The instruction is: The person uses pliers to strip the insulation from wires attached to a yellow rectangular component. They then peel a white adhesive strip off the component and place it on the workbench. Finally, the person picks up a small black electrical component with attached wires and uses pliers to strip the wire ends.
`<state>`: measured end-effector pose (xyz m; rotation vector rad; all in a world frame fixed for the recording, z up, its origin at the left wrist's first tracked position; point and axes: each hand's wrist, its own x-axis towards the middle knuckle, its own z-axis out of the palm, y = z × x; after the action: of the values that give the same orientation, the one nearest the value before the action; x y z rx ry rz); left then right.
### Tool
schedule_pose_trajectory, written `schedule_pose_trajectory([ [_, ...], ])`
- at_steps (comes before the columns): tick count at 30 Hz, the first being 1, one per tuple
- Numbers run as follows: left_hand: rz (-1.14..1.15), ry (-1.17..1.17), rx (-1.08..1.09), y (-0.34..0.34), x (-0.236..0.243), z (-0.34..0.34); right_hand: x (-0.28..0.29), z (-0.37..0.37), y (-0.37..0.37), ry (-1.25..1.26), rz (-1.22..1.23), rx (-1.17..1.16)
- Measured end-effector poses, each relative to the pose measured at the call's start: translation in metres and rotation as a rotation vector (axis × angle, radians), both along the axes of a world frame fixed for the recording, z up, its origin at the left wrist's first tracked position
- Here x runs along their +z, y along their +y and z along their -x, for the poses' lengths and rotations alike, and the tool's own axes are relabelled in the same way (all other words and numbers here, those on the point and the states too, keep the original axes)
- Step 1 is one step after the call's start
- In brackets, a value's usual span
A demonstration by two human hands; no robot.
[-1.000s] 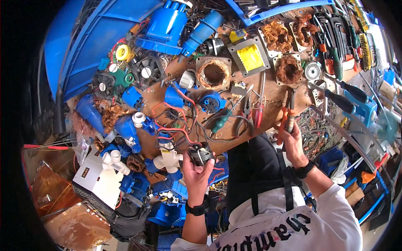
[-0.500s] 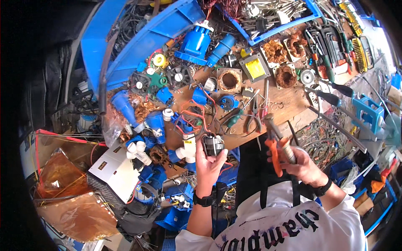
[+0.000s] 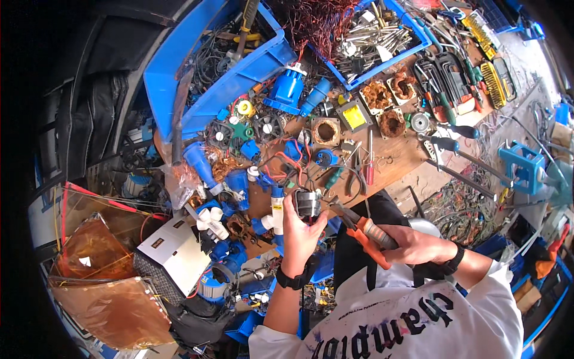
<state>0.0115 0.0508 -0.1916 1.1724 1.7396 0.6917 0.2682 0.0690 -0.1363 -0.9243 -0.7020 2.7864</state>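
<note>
My left hand (image 3: 301, 238) is closed around a small black and silver motor (image 3: 308, 204), held up between thumb and fingers near the table's front edge. In my right hand (image 3: 414, 244) are two tools together: orange-handled pliers (image 3: 366, 244) and a thick, brownish-grey-handled tool (image 3: 381, 235) whose exact kind I cannot make out. Their metal ends point left toward the motor, beside my left thumb; whether they touch it is unclear. Just beyond, a second pair of pliers (image 3: 357, 178) and a red-handled screwdriver (image 3: 370, 161) lie on the wooden table (image 3: 397, 146).
Blue crates (image 3: 239, 84) of cables and metal rods stand at the back. Several square motor frames (image 3: 326, 130) and blue plastic housings (image 3: 286, 91) cover the table. Long screwdrivers (image 3: 442, 143) jut past its right edge. A white box (image 3: 174, 244) sits at left.
My right hand has swung left and turned, bringing both tools from upright to pointing at the motor. My left hand still holds the motor, slightly turned. The view has shifted a little.
</note>
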Motion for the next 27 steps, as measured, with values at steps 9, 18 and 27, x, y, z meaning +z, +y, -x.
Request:
schedule_pose_trajectory([
  [9,-0.071,0.184,-0.077,0.01,0.016,-0.018,0.001,-0.004,0.019,-0.043,-0.014,0.075],
  [18,-0.07,0.259,-0.123,0.009,0.01,-0.02,-0.003,-0.005,0.022,-0.066,-0.051,0.113],
  [27,0.063,0.338,-0.129,0.013,0.016,-0.031,0.006,-0.01,0.03,-0.11,-0.046,0.154],
])
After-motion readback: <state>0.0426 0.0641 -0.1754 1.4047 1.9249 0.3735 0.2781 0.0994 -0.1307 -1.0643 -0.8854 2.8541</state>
